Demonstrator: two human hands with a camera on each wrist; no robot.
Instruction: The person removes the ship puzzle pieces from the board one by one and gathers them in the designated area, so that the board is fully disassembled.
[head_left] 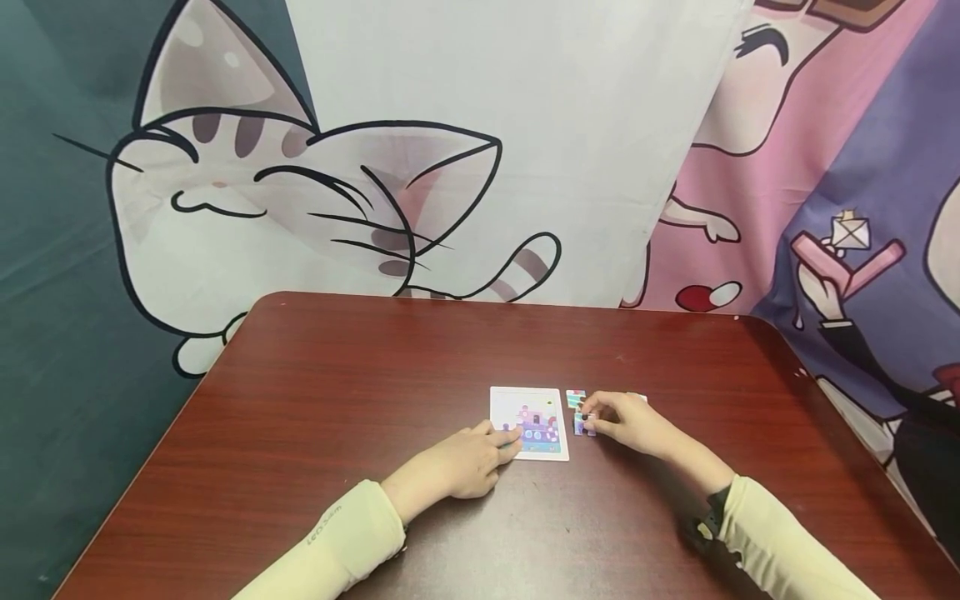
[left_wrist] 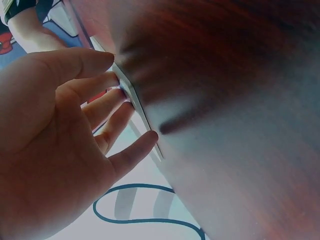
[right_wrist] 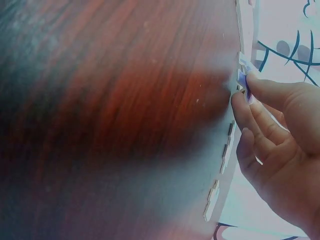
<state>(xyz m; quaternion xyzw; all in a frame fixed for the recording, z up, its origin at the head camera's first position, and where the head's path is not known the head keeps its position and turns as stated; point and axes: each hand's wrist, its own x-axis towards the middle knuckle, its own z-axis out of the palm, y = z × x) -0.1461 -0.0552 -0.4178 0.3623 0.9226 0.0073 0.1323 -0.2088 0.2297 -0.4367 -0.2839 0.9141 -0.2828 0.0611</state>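
A flat jigsaw puzzle board (head_left: 527, 392) with a white border and a pink-and-purple picture lies on the table. My left hand (head_left: 467, 461) rests its fingers on the board's left part; in the left wrist view the fingertips touch the board's edge (left_wrist: 142, 111). Right of the board, my right hand (head_left: 630, 422) pinches a small purple puzzle piece (right_wrist: 243, 80) between thumb and fingers. A teal-and-red puzzle piece (head_left: 575, 397) lies beside the board's upper right. My right hand partly hides the pieces around it.
More loose puzzle pieces (right_wrist: 212, 200) lie on the table near the right hand, one pale edge (head_left: 640, 397) showing behind it in the head view. The reddish-brown table (head_left: 337, 375) ends at a cloth backdrop (head_left: 585, 167) printed with cartoon figures.
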